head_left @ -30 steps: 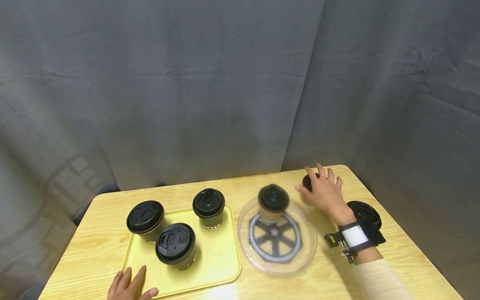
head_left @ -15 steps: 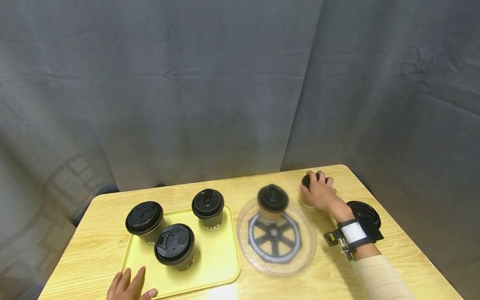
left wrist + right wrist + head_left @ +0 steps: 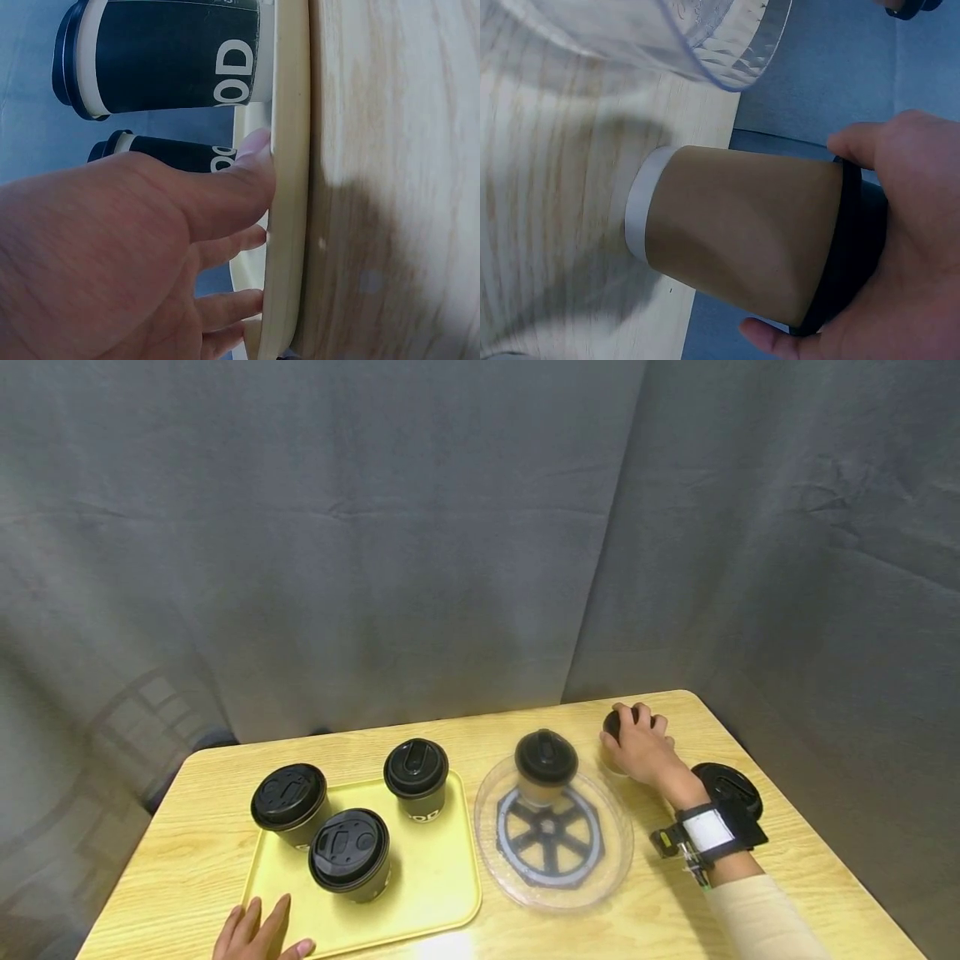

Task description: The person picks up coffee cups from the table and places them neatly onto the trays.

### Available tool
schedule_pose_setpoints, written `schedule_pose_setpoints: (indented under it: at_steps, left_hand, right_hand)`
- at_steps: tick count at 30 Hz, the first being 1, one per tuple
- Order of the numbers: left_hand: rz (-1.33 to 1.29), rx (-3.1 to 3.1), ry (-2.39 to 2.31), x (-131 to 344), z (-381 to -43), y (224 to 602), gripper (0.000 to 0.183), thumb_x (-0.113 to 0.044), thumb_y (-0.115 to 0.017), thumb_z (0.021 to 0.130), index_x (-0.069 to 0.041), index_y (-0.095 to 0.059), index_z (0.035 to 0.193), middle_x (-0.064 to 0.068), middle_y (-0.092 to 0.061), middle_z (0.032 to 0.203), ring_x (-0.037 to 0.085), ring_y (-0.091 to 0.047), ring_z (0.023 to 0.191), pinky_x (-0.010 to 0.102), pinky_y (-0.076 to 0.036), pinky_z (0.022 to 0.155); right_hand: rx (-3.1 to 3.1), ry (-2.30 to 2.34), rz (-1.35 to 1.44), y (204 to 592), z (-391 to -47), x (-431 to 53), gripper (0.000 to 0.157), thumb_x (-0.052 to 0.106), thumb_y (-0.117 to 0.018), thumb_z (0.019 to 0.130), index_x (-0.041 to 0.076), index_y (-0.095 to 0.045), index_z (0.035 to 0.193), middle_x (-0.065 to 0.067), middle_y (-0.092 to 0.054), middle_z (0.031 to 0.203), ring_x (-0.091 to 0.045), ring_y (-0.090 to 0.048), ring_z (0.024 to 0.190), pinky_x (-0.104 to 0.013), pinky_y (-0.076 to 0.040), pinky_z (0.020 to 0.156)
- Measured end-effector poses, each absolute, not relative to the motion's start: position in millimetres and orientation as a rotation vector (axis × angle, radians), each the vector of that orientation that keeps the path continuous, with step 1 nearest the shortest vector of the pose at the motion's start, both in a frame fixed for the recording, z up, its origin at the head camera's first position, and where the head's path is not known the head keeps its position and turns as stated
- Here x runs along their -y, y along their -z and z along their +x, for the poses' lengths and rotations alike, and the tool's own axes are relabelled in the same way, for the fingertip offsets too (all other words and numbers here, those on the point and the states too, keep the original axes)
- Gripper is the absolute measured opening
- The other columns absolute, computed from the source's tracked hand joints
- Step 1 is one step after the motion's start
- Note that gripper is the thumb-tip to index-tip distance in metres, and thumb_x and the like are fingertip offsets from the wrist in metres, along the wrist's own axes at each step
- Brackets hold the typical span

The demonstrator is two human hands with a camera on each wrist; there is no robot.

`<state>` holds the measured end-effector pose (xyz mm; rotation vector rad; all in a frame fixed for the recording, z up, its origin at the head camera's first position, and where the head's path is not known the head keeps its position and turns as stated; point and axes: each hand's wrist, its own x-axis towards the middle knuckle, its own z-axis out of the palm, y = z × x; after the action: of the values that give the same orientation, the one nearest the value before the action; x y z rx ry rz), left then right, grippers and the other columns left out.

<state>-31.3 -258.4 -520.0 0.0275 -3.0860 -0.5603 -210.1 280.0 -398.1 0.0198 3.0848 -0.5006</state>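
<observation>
My right hand point(image 3: 643, 745) grips a brown paper coffee cup point(image 3: 742, 229) from above, fingers and thumb around its black lid point(image 3: 847, 247). Whether the cup's white base touches the table cannot be told. My left hand point(image 3: 258, 935) lies at the near left of a yellow tray point(image 3: 431, 906). Its fingers are spread, and thumb and fingertips touch the tray's edge. Three dark lidded coffee cups are by that hand: a near one point(image 3: 351, 853), a left one point(image 3: 291, 803) and a far one point(image 3: 417, 777).
Right of the tray is a clear round turntable point(image 3: 487, 852) with a spoked base. Another brown lidded cup point(image 3: 546, 760) stands on its far part. A black lid point(image 3: 731, 787) shows beyond my right wrist, partly hidden. A grey curtain point(image 3: 420, 568) hangs behind the table.
My right hand has come down onto the brown cup, and its spread fingers have closed around the lid. In the last half second it has barely moved. My left hand has stayed put.
</observation>
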Motion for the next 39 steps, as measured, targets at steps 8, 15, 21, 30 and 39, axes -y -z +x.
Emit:
schedule_pose_setpoints:
  at_steps: [8, 15, 21, 30, 39]
  left_hand:
    - [-0.008, 2.997, 0.517, 259, -29, 526, 0.068, -0.049, -0.069, 0.083, 0.007, -0.062, 0.121, 0.051, -0.046, 0.123, 0.063, -0.042, 0.121, 0.060, -0.009, 0.119]
    - [0.003, 3.037, 0.525, 258, -31, 527, 0.070, -0.051, -0.067, 0.084, 0.006, -0.060, 0.124, 0.051, -0.045, 0.126, 0.062, -0.040, 0.124, 0.060, -0.009, 0.119]
    - [0.022, 3.101, 0.536, 261, -32, 522, 0.073, -0.053, -0.065, 0.085, 0.006, -0.058, 0.126, 0.051, -0.042, 0.128, 0.062, -0.037, 0.125, 0.062, -0.016, 0.115]
    - [0.062, 3.200, 0.595, 262, -36, 517, 0.076, -0.055, -0.063, 0.086, 0.006, -0.055, 0.131, 0.051, -0.038, 0.133, 0.064, -0.031, 0.129, 0.062, -0.026, 0.107]
    - [0.085, 3.239, 0.576, 262, -38, 514, 0.078, -0.057, -0.062, 0.086, 0.005, -0.054, 0.132, 0.050, -0.037, 0.134, 0.064, -0.030, 0.129, 0.062, -0.027, 0.107]
  right_hand:
    - [-3.146, 0.484, 0.006, 399, -207, -279, 0.062, 0.036, -0.044, 0.101, 0.000, -0.026, 0.148, -0.036, -0.021, 0.147, -0.062, -0.025, 0.125, -0.073, -0.036, 0.087]
    - [-3.259, 0.486, -0.012, 391, -194, -279, 0.058, 0.034, -0.044, 0.101, -0.001, -0.033, 0.145, -0.036, -0.026, 0.146, -0.062, -0.027, 0.126, -0.075, -0.036, 0.085]
    - [-3.308, 0.461, -0.054, 383, -182, -275, 0.056, 0.036, -0.043, 0.101, 0.000, -0.035, 0.143, -0.035, -0.028, 0.145, -0.061, -0.029, 0.126, -0.075, -0.037, 0.084]
    - [-3.339, 0.387, -0.124, 366, -154, -267, 0.053, 0.036, -0.046, 0.101, 0.006, -0.036, 0.144, -0.032, -0.033, 0.144, -0.060, -0.035, 0.123, -0.072, -0.042, 0.081]
    - [-3.394, 0.327, -0.203, 352, -127, -249, 0.054, 0.039, -0.051, 0.097, 0.011, -0.042, 0.142, -0.027, -0.041, 0.141, -0.055, -0.042, 0.120, -0.071, -0.046, 0.080]
